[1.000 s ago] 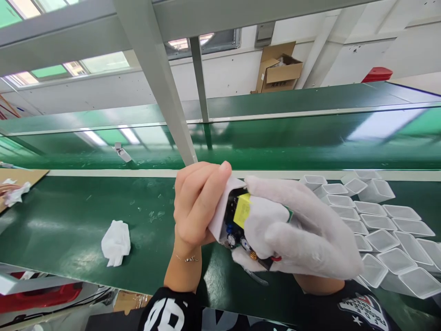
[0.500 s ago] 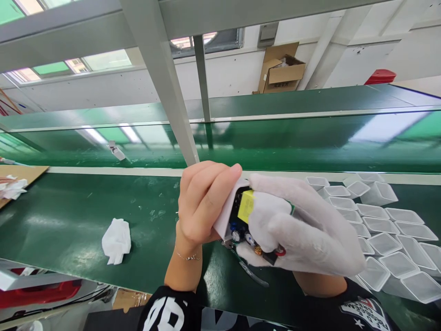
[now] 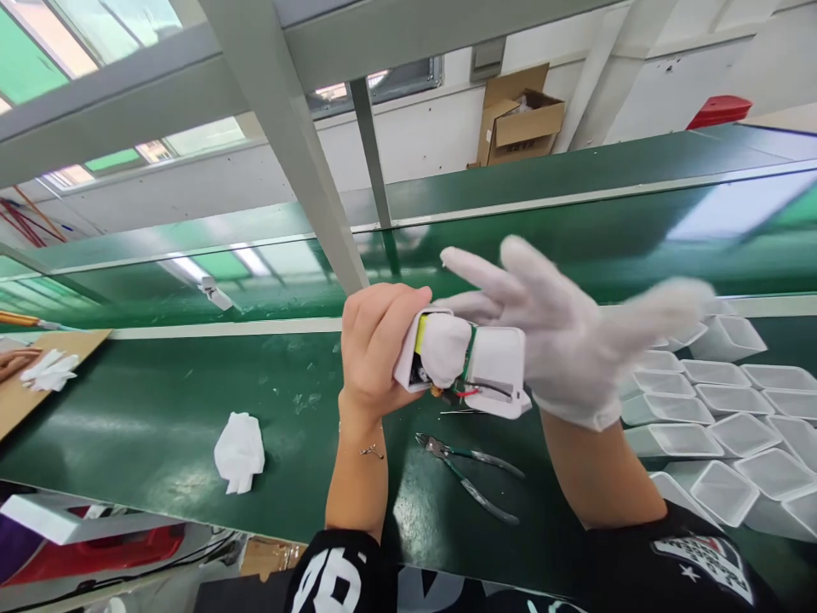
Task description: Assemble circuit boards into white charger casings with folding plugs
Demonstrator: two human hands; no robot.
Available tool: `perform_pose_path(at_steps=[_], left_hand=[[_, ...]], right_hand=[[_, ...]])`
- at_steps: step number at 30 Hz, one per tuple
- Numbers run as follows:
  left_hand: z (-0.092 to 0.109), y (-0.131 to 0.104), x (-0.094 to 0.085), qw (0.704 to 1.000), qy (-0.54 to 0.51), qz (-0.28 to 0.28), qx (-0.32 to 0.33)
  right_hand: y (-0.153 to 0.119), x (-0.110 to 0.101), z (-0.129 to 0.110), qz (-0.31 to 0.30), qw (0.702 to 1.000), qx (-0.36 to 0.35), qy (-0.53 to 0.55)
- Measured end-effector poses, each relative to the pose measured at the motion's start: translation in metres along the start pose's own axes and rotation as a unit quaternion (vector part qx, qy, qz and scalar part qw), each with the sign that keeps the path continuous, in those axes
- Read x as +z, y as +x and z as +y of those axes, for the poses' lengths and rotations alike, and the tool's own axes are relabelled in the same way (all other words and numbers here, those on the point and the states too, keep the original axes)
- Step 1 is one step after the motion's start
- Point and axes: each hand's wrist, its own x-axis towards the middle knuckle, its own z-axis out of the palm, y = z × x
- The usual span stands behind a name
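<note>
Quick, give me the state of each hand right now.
Left hand: bare, closed around the end of the white housing.
Right hand: gloved, fingers spread, thumb pressing into the housing.

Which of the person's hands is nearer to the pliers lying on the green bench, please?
Left. The bare left hand grips the white casing above and left of the pliers; the gloved right hand, fingers spread, is higher and further right.

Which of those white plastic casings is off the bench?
Only the white casing gripped by the bare left hand, with the gloved right hand's thumb pressing inside. The empty casings lie on the bench.
</note>
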Motion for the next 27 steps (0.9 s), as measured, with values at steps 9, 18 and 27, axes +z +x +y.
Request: perform_pose_path(at_steps=[9, 18, 27], left_hand=[[-0.009, -0.011, 0.022, 0.997, -0.068, -0.046, 0.013], [-0.012, -0.019, 0.022, 0.979, -0.15, -0.122, -0.07], [-0.023, -0.016, -0.014, 0.937, -0.12, -0.277, -0.176]], right_hand=[[0.017, 0.0, -0.002, -0.119, 0.98, 0.158, -0.02], [0.019, 0.004, -0.002, -0.077, 0.989, 0.127, 0.029], [0.013, -0.009, -0.001, -0.006, 0.983, 0.153, -0.1]])
